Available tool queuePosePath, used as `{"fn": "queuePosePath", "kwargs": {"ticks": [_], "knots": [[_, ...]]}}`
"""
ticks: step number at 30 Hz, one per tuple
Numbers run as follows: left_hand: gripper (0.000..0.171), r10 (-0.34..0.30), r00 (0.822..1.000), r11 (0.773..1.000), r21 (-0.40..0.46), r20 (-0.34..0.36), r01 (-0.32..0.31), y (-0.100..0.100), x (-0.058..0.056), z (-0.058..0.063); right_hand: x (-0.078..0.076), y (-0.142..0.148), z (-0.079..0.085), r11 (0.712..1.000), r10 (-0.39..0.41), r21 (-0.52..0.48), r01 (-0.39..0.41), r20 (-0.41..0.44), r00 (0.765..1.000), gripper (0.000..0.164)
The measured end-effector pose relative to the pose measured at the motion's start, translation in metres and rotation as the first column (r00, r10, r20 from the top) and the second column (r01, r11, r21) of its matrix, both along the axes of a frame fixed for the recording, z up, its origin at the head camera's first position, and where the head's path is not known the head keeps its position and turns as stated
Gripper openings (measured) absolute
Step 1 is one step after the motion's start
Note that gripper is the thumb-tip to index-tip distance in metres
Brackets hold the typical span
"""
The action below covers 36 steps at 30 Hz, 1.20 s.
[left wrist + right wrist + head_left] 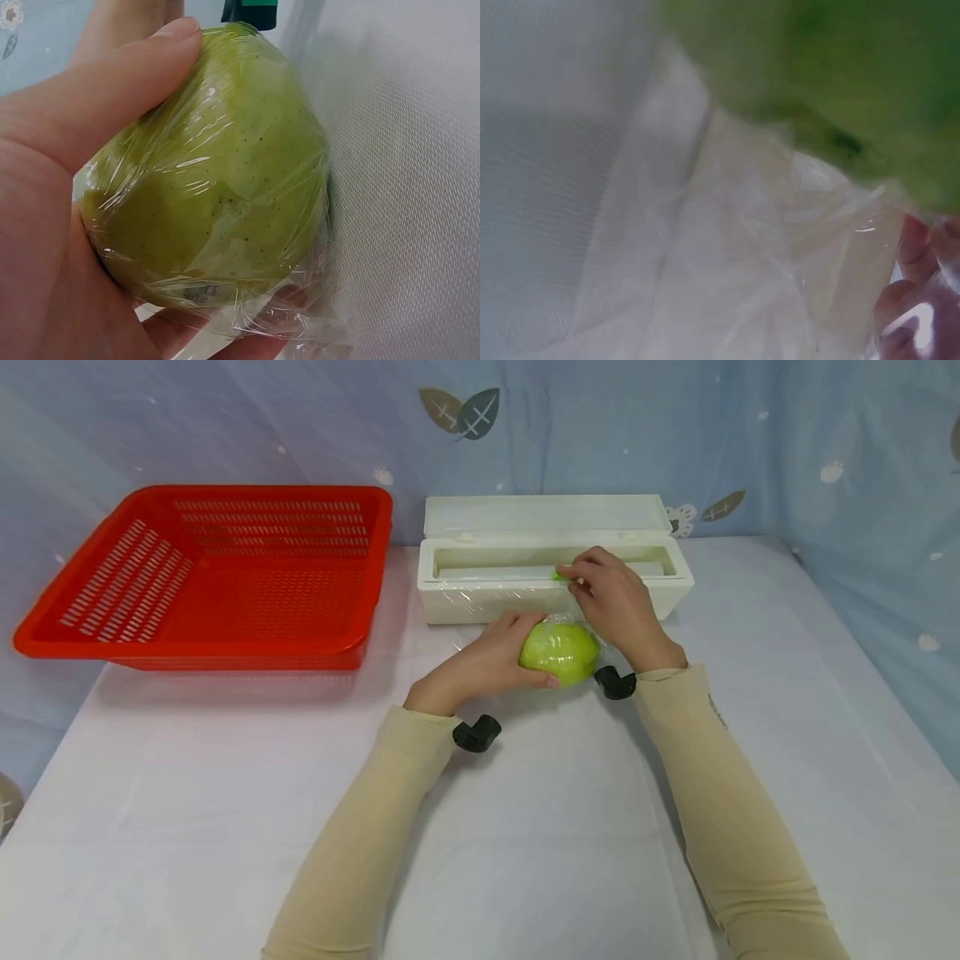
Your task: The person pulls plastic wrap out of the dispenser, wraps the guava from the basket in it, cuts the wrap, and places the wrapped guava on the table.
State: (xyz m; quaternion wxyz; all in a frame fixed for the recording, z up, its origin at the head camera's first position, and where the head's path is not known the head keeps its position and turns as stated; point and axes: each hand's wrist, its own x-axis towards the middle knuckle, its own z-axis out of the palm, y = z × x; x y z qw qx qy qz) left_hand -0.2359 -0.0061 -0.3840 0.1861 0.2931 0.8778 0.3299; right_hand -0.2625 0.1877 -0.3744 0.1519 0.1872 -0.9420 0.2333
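Note:
A green pear (560,653) wrapped in clear cling film (202,161) is in my left hand (495,656), the thumb along its near side. Behind it stands a white cling film box (457,602) with its lid raised and a pale roll (487,574) inside. Film stretches from the pear to the box's front edge. At that edge, my right hand (611,602) pinches a small bright green slider (558,576). In the right wrist view the pear (810,67) is blurred above the crumpled film (742,247), with fingertips at the right; whose they are is unclear.
A red slotted basket (202,647) stands left of the box on a white-covered table (525,843). A blue patterned curtain (585,427) hangs right behind both. Black wrist cameras (477,733) sit beside the sleeves.

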Motion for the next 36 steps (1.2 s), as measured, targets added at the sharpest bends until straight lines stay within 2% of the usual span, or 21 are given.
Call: {"fn": "queuePosePath", "kwargs": {"ticks": [12,18,22,28,36], "knots": [[0.086,-0.001,1.000,1.000,-0.010,-0.008,0.001,0.002,0.000,-0.001,-0.002,0.003,-0.001,0.999,0.048,0.007,-0.048,-0.018,0.999,0.028],[0.087,0.005,1.000,1.000,-0.030,-0.007,-0.005,0.002,0.001,-0.001,-0.002,0.003,0.000,0.998,0.054,0.032,-0.055,0.013,0.998,0.029],[0.087,-0.002,1.000,0.999,-0.036,-0.007,0.001,0.004,0.000,0.000,-0.001,0.005,0.004,0.998,0.045,0.041,-0.048,0.076,0.996,0.030],[0.089,-0.014,0.999,0.998,-0.066,-0.041,0.011,0.005,0.001,0.004,0.002,0.012,0.014,0.998,0.044,-0.045,-0.036,0.210,0.977,0.033],[0.100,-0.025,0.994,0.985,-0.170,-0.110,0.006,0.001,0.003,0.004,0.004,0.015,0.019,0.989,0.017,-0.144,0.018,0.240,0.971,0.028]]}}
